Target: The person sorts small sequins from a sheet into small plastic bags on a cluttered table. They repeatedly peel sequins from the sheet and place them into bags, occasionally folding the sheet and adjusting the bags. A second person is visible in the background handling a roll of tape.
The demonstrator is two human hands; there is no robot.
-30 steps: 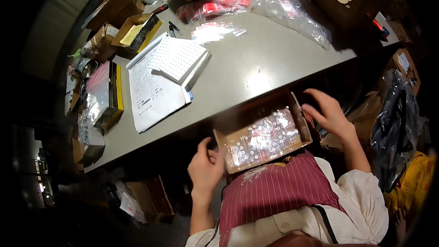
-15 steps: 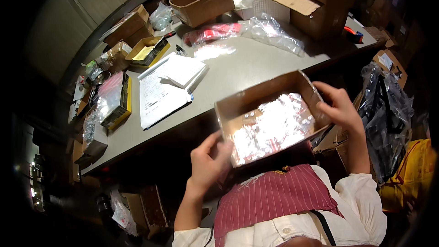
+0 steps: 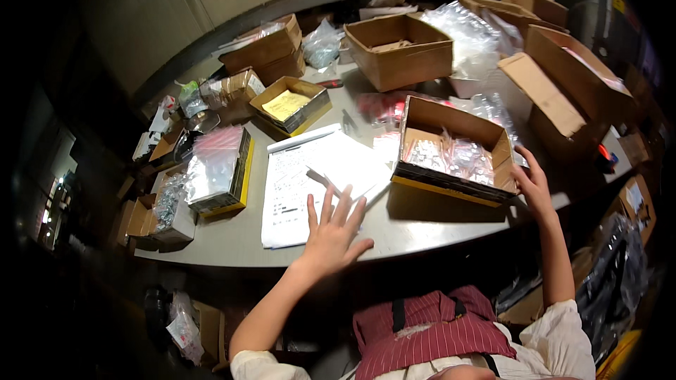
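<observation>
My right hand [image 3: 533, 181] grips the right end of an open cardboard box [image 3: 447, 181] with dark outer walls and a yellow lower edge. It is tilted at the table's near side, its left part over the papers. Inside lie several small clear plastic bags [image 3: 465, 157] with shiny contents too small to make out. My left hand [image 3: 329, 238] holds nothing. Its fingers are spread above the lower edge of a written paper pad [image 3: 285, 200] with loose white sheets [image 3: 350, 169] on top.
Left of the pad stands a box of clear bags [image 3: 215, 172], with a box holding yellow paper [image 3: 285, 104] behind it. Further back are a brown carton [image 3: 405, 63], clear plastic wrap [image 3: 461, 32] and a large flapped carton [image 3: 574, 74]. An orange-and-black tape measure [image 3: 605, 160] sits at the right.
The box has gone from in front of my body to over the table. My left hand has let go of it and now spreads near the pad. The view has shifted.
</observation>
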